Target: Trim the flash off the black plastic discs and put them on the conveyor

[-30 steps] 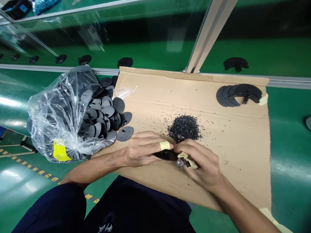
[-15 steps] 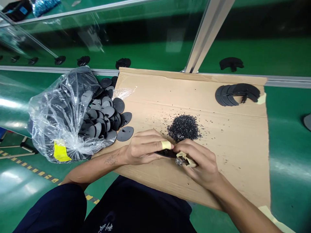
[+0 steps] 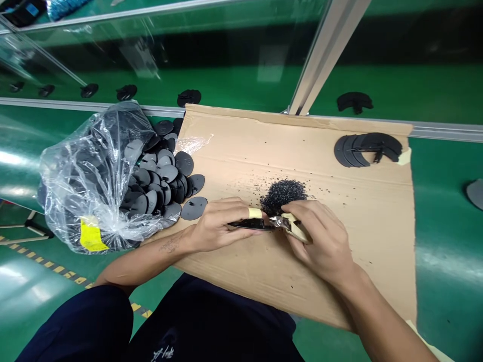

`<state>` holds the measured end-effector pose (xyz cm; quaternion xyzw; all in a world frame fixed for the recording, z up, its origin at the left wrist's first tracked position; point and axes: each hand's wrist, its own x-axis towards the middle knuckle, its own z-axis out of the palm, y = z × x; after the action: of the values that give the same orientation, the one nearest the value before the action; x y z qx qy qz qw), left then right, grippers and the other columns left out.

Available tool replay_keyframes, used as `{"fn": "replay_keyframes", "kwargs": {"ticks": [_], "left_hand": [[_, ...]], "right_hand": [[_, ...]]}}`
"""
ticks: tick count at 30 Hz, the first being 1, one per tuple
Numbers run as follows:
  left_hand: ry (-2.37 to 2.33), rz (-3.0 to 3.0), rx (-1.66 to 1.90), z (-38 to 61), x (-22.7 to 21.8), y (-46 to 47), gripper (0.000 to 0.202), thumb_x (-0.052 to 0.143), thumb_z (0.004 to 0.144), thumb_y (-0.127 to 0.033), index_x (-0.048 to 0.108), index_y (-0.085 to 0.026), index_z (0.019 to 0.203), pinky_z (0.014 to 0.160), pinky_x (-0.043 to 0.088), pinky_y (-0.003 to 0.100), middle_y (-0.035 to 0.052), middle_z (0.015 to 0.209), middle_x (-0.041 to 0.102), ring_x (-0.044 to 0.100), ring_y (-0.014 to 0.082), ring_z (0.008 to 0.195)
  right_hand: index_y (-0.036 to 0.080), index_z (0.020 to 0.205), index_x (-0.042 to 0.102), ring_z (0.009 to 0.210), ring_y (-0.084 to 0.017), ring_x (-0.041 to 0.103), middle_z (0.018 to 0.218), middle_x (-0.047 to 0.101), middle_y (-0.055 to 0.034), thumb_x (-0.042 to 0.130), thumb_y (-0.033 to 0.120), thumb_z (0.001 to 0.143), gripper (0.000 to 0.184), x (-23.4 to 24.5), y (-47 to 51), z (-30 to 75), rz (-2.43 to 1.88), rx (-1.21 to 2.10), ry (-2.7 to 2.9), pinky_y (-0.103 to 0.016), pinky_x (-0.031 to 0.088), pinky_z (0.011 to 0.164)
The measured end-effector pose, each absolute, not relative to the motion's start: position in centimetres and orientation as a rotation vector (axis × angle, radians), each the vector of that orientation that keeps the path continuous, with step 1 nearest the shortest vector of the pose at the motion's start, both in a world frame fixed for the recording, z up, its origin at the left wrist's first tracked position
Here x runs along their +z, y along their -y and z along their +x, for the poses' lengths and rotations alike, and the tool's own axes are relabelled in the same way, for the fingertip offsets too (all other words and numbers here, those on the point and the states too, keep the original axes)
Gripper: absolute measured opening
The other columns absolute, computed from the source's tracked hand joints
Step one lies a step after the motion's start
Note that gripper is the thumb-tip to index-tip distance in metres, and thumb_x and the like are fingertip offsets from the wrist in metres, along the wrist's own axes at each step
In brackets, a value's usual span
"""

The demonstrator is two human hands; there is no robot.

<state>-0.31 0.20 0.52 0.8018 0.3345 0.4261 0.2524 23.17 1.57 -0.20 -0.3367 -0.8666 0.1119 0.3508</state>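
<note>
My left hand (image 3: 219,227), with tan tape round one fingertip, is closed on a thin black plastic disc (image 3: 249,224) held almost edge-on above a cardboard sheet (image 3: 362,221). My right hand (image 3: 320,236) grips a small tape-wrapped metal tool (image 3: 290,224) whose tip touches the disc's right edge. Just behind both hands lies a heap of black plastic shavings (image 3: 283,193).
An open clear plastic bag (image 3: 90,181) spills several black discs (image 3: 166,178) at the left. A short stack of discs (image 3: 366,148) lies on the cardboard's far right corner. More discs sit on the green belt behind, past a slanted metal post (image 3: 324,55).
Both hands have lifted slightly and shifted away from me toward the shavings heap. The disc has tilted flatter and the tool now points left at its edge.
</note>
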Motion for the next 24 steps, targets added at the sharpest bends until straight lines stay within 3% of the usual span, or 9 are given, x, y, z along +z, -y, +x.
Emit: {"fn": "replay_keyframes", "kwargs": {"ticks": [12, 24], "left_hand": [[-0.843, 2.166, 1.207, -0.25, 0.03, -0.25, 0.024, 0.077, 0.085, -0.022, 0.071, -0.013, 0.107, 0.073, 0.06, 0.028, 0.0077, 0.084, 0.078, 0.072, 0.0145, 0.077], [-0.816, 2.115, 1.218, 0.18, 0.2, 0.04, 0.017, 0.074, 0.088, -0.021, 0.072, -0.014, 0.103, 0.073, 0.059, 0.025, 0.0067, 0.087, 0.078, 0.073, 0.013, 0.077]], "right_hand": [[0.018, 0.105, 0.061, 0.072, -0.018, 0.058, 0.085, 0.07, -0.0074, 0.056, 0.018, 0.096, 0.01, -0.14, -1.42, 23.29, -0.933, 0.087, 2.359, -0.033, 0.042, 0.064], [0.018, 0.091, 0.065, 0.062, -0.016, 0.053, 0.068, 0.063, -0.0023, 0.059, 0.01, 0.093, 0.01, 0.31, -0.92, 23.14, -0.945, -0.139, 2.402, -0.032, 0.039, 0.059]]}}
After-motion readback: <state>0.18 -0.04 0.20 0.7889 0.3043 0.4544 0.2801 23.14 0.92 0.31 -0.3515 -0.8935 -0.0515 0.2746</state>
